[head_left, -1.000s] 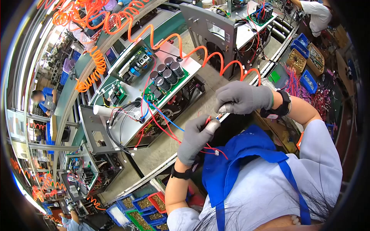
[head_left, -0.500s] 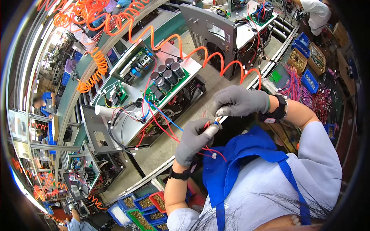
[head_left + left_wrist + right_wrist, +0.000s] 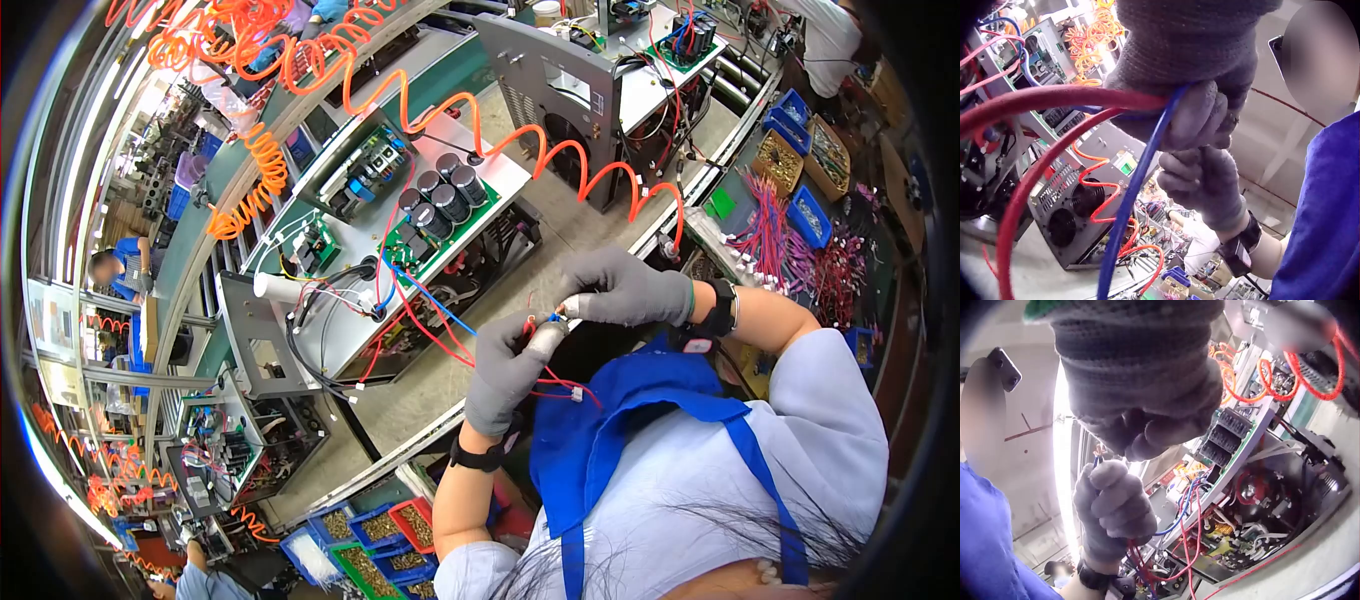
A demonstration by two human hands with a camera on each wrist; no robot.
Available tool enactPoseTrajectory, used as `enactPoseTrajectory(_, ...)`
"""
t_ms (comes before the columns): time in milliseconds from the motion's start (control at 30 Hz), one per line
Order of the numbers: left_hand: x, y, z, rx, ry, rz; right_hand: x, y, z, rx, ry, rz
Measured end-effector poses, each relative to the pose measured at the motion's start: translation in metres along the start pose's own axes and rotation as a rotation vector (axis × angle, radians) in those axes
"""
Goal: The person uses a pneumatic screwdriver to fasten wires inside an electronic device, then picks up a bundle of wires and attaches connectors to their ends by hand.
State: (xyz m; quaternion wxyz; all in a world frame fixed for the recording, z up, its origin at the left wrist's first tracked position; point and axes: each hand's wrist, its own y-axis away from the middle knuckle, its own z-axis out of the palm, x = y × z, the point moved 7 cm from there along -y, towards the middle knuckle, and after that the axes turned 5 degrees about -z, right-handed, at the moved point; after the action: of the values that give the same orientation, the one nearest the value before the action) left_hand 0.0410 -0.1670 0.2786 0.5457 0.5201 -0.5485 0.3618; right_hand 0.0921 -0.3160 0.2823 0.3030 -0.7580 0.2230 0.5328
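Gloved in grey, the left hand [image 3: 508, 370] curls its fingers round red wires [image 3: 455, 350] and a blue wire [image 3: 1124, 212]; their ends come out by its thumb. The right hand [image 3: 630, 288], also gloved, has its thumb and finger at those ends, close against the left fingertips. In the right wrist view, bare copper strands [image 3: 1100, 450] stand above the left hand [image 3: 1119, 509], just under the right hand [image 3: 1141, 394]. The red and blue wires run back to an open machine with a green circuit board [image 3: 465, 222] and black capacitors.
Coiled orange air hoses [image 3: 520, 140] hang across the line. Behind stands another machine with a grey panel [image 3: 550, 100]. Blue, red and green bins [image 3: 380, 525] of small parts sit at the lower left; more bins [image 3: 780, 160] and wire bundles [image 3: 765, 225] lie at the right.
The right hand has come down onto the wire ends beside the left thumb, after a small gap half a second ago. The left hand keeps its hold, and the whole view has shifted slightly.
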Motion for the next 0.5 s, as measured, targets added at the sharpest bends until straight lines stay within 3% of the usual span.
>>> enactPoseTrajectory(67, -0.001, 0.000, -0.003, 0.078, -0.133, 0.069, 0.003, 0.006, 0.004, 0.022, -0.024, 0.027)
enactPoseTrajectory(167, 0.007, 0.002, 0.001, 0.183, -0.333, 0.240, 0.008, 0.015, 0.010, 0.071, -0.516, 0.388)
enactPoseTrajectory(233, 0.012, 0.003, 0.003, 0.221, -0.421, 0.349, 0.010, 0.021, 0.012, 0.045, -0.520, 0.513)
enactPoseTrajectory(267, 0.006, 0.000, 0.001, 0.175, -0.353, 0.251, 0.011, 0.022, 0.012, 0.029, -0.518, 0.575)
enactPoseTrajectory(333, -0.006, -0.002, -0.007, 0.083, -0.219, 0.056, -0.010, 0.010, 0.000, 0.037, -0.133, 0.192)
enactPoseTrajectory(400, -0.004, -0.003, -0.009, 0.023, -0.115, -0.029, -0.035, 0.002, -0.007, 0.049, 0.354, -0.256)
enactPoseTrajectory(500, 0.004, -0.003, -0.003, -0.027, -0.086, -0.005, -0.049, -0.003, 0.000, -0.057, 0.605, -0.488)
